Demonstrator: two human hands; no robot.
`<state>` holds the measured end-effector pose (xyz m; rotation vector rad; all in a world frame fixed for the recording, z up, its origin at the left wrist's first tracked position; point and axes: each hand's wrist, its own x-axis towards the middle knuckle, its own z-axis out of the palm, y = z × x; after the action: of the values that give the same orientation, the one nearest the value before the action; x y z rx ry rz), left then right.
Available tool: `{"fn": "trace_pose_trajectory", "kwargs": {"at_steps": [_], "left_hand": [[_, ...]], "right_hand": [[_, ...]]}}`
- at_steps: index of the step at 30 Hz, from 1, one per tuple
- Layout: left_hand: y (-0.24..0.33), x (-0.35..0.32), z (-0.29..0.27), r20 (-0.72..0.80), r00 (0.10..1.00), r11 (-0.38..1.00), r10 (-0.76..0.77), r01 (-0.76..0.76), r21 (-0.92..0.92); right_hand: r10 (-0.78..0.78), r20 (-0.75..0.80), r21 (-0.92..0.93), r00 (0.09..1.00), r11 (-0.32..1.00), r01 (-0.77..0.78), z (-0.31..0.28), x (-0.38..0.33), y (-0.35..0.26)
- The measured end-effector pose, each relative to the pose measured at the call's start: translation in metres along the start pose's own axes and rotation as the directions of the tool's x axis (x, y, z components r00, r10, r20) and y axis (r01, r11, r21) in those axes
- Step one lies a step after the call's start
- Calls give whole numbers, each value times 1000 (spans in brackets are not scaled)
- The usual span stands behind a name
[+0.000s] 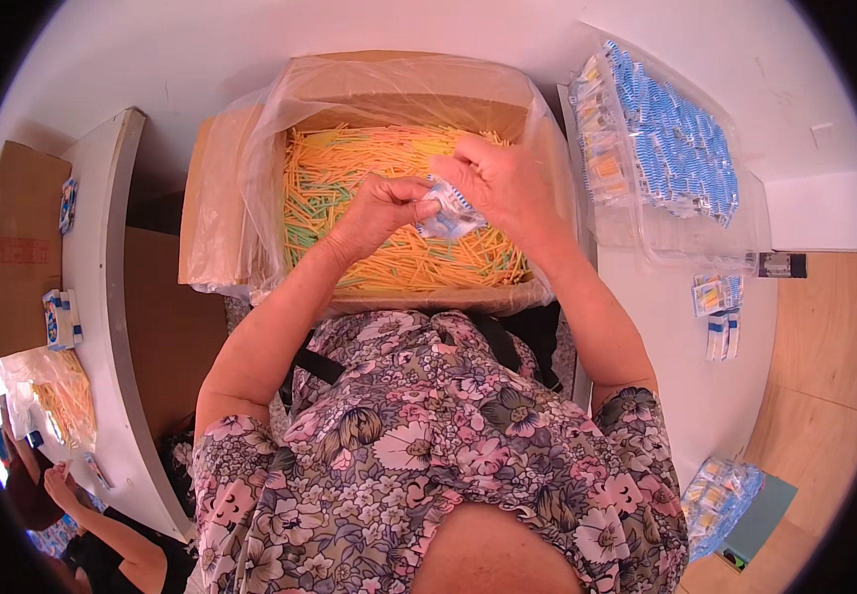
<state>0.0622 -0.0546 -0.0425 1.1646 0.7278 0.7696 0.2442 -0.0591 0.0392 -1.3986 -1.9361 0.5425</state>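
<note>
Over the open carton (401,299), my two hands meet at a small clear plastic packet (450,220) with blue and white print. My left hand (381,210) pinches its left edge between thumb and fingers. My right hand (509,188) is closed at its upper right side, slightly blurred; its fingertips are partly hidden. What is inside the packet is too small to tell. Below it, many thin yellow, orange and green sticks (418,259) fill the carton, which is lined with a clear plastic bag (250,188).
To the right, a clear plastic bin (646,233) holds rows of blue-and-white packets (681,139). More packets (717,295) lie on the white tabletop (646,327). At lower right is a bagged bundle (720,505). On the left, a white panel (116,247) stands near a co-worker's arm (116,535).
</note>
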Motion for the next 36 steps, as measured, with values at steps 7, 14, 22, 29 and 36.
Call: {"fn": "trace_pose_trajectory", "kwargs": {"at_steps": [7,14,22,29,36], "left_hand": [[-2,-2,-2,-24,999,998,-42,41,-44],[0,-5,0,51,996,996,-69,72,-52],[-9,42,21,189,962,295,198,-242,924],[-64,73,5,58,988,266,142,-95,959],[-58,71,-1,-79,990,519,119,5,855]], "right_hand": [[92,-20,271,996,959,-83,-2,-22,1],[25,-84,160,996,987,-11,-5,-80,12],[511,-273,275,815,853,-443,-186,-221,51],[522,-696,191,493,797,-573,-283,-297,146],[521,-631,56,575,770,-636,-307,-297,201]]}}
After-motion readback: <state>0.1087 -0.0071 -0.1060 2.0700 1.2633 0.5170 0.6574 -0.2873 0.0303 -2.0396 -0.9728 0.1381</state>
